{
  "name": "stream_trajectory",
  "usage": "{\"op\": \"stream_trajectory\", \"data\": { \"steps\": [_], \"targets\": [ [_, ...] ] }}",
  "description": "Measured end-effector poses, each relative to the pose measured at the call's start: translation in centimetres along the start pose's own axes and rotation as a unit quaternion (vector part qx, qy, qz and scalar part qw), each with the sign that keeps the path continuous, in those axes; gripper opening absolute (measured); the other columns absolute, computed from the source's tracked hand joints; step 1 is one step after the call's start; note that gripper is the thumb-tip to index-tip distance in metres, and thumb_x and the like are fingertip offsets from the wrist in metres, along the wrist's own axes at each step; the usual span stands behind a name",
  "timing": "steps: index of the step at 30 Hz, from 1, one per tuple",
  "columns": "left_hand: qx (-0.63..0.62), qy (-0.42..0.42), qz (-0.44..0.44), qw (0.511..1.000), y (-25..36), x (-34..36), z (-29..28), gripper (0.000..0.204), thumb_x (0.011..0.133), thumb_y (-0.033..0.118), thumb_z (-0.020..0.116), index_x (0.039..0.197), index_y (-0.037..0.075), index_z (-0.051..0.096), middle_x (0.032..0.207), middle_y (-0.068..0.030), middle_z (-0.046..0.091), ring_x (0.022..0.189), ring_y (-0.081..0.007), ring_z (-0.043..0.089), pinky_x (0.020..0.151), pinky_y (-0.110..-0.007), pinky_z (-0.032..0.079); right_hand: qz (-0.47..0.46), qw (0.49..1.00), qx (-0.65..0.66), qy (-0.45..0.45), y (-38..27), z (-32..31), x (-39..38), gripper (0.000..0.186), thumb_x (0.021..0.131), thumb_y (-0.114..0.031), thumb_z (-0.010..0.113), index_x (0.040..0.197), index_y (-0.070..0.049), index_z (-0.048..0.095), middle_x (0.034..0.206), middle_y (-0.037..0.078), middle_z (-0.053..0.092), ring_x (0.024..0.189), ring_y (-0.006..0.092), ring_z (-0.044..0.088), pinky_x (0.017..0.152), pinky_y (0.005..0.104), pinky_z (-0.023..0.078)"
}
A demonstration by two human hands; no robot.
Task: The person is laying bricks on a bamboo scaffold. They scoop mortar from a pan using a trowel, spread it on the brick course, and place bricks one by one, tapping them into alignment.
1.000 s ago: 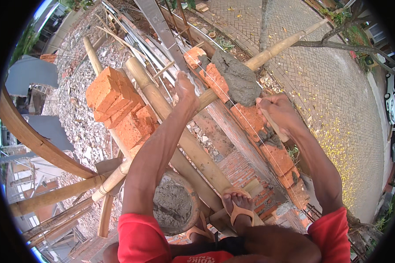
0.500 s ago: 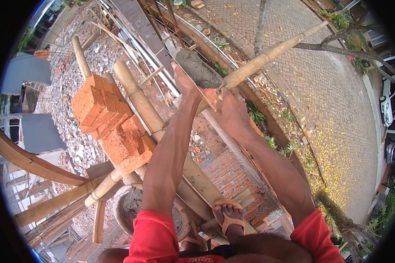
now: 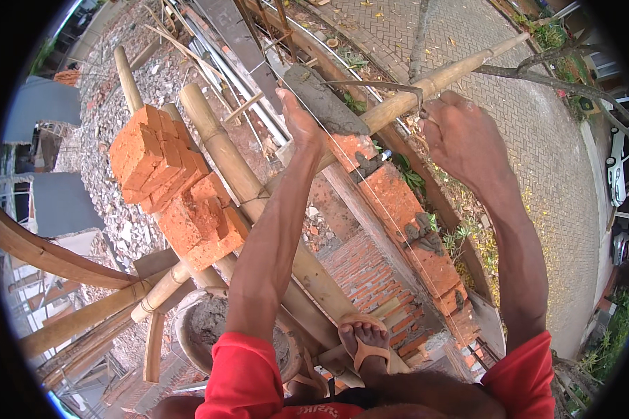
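My right hand [image 3: 465, 136] is closed round the handle of a trowel [image 3: 381, 85], raised on the right of the wall. The trowel's thin blade shows almost edge-on, reaching left over the grey mortar [image 3: 325, 101] on top of the wall. My left hand [image 3: 302, 124] is beside the mortar's left side, fingers stretched out, holding nothing. A row of orange bricks [image 3: 395, 195] runs along the wall toward me, with lumps of mortar on its right side. A taut string [image 3: 416, 253] follows the row.
Orange bricks [image 3: 164, 160] are stacked on bamboo poles [image 3: 220, 146] at my left. A bucket of mortar [image 3: 206, 325] stands near my feet. One bamboo pole [image 3: 444, 77] crosses behind the wall. Rubble lies below left, a paved lane [image 3: 531, 167] below right.
My right hand has lifted the trowel away to the right, uncovering the brick row. The mortar at the far end looks flatter and longer. My left hand stays almost in place.
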State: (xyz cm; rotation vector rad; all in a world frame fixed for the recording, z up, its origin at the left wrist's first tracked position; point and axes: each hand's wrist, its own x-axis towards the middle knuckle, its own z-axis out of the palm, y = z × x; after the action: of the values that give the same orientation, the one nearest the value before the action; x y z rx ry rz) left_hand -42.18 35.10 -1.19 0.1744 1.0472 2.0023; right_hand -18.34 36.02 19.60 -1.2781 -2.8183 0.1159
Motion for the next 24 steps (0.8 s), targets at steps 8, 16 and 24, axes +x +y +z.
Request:
{"op": "stream_trajectory", "data": {
  "steps": [8, 16, 24],
  "targets": [
    [0.004, -0.046, -0.011, 0.999, 0.8, -1.5, 1.3, 0.076, 0.111, 0.061, 0.028, 0.160, 0.003, 0.034, 0.161, -0.0127, 0.041, 0.145, -0.0268, 0.042, 0.124, -0.040, 0.030, -0.215, 0.968, -0.119, -0.041, -4.0, -1.6, 7.6, 0.010, 0.085, -0.006, 0.067, 0.085, 0.003, 0.072, 0.088, 0.020, 0.073, 0.087, 0.0370, 0.075, 0.075, 0.0482, 0.061],
    [-0.003, 0.100, -0.085, 0.991, 1.8, -2.2, 0.7, 0.087, 0.107, 0.071, 0.025, 0.164, 0.005, 0.025, 0.170, -0.0121, 0.027, 0.152, -0.0297, 0.031, 0.127, -0.045, 0.024, -0.200, 0.960, -0.194, 0.032, -6.1, -4.3, 9.4, 0.008, 0.083, -0.004, 0.070, 0.083, -0.001, 0.077, 0.080, 0.018, 0.074, 0.083, 0.0330, 0.077, 0.075, 0.0434, 0.063],
    [-0.049, 0.031, -0.124, 0.991, 1.2, -1.7, 0.8, 0.084, 0.108, 0.069, 0.023, 0.162, 0.006, 0.032, 0.166, -0.0122, 0.035, 0.150, -0.0312, 0.035, 0.127, -0.046, 0.023, -0.245, 0.961, -0.128, -0.011, -6.6, -2.0, 8.6, 0.008, 0.084, -0.006, 0.070, 0.082, -0.001, 0.076, 0.081, 0.019, 0.073, 0.083, 0.0335, 0.076, 0.071, 0.0442, 0.061]
  ]
}}
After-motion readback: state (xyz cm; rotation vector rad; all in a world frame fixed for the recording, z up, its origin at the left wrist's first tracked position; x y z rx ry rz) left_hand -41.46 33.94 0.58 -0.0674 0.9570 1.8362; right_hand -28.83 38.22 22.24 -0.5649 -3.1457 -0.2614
